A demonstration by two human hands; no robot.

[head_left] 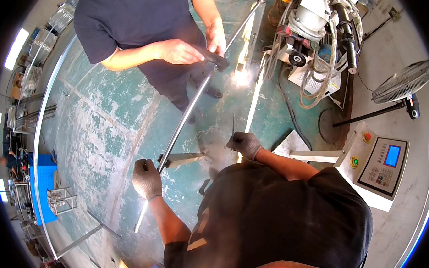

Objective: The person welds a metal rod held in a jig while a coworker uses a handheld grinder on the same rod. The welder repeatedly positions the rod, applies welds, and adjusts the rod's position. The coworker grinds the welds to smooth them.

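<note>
A long shiny metal tube (182, 124) runs slantwise from the lower left to the far side, resting on a support (184, 159) near its lower end. My left hand (147, 180), in a grey knit glove, is curled over the tube near this end; its fingertips are hidden, and I cannot tell what it grips. In my gloved right hand (246, 145), closed in front of my chest, a thin dark rod (233, 125) points away from me. Across from me, a person in dark clothes (138, 15) holds a dark block (214, 60) against the tube with both hands.
At right stands a control box (383, 165) with a lit screen, keypad and buttons. Beyond are a standing fan (403, 85) and a white machine with looped hoses (317, 23). A cable (288, 106) crosses the worn green floor (115, 115). Blue equipment (44, 184) stands far left.
</note>
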